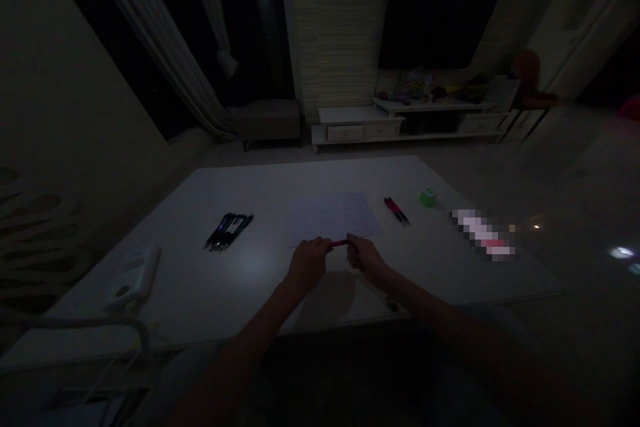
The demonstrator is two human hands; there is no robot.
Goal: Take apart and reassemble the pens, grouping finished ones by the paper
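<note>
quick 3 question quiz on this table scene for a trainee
1. True or false: the red pen is pinched between the left hand and the right hand.
2. Multiple choice: what lies just beyond the hands on the white table? a) a sheet of paper b) a dinner plate c) a keyboard
3. Short answer: from the person's view, on which side of the sheet is the bunch of dark pens?

Key: 1 true; 2 a; 3 left
</note>
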